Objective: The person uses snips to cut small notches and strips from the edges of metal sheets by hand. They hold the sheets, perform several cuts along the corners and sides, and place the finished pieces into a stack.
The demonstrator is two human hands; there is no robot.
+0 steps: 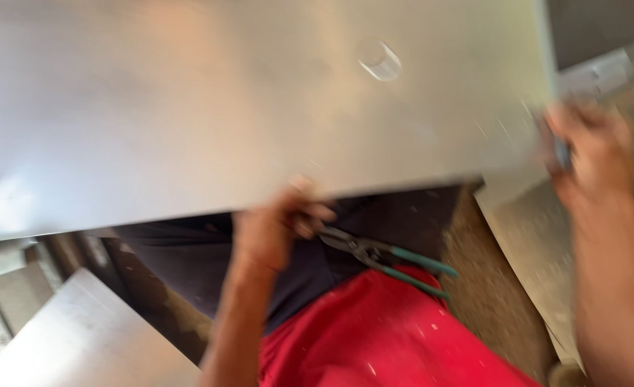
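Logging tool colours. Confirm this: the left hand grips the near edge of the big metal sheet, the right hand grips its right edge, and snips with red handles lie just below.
Wrong on the handles. In the head view the snips have green handles; the red below is cloth. The left hand is at the sheet's near edge and the right hand at its right edge.

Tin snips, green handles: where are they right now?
Head view, lower centre: the tin snips sit just right of the left hand, below the near edge of the big metal sheet, handles pointing right over the red cloth.
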